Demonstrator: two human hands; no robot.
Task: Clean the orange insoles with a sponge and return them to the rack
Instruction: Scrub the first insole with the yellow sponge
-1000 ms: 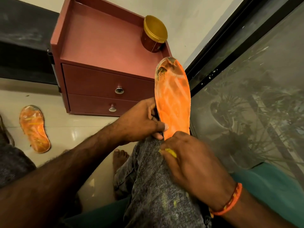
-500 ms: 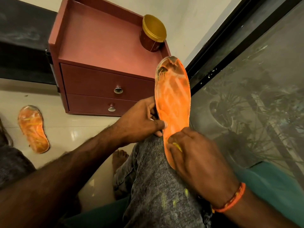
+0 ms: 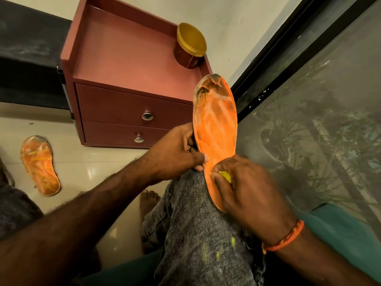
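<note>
While left grip pinches insole edge | right grip clasps sponge against it

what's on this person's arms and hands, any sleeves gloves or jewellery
Both forearms are bare, with no sleeves in view and no gloves. The right hand has a braided orange thread band with yellowish flecks around its wrist. The left hand has no band at the wrist; a ring cannot be ruled out, as parts of the fingers are hidden.
</note>
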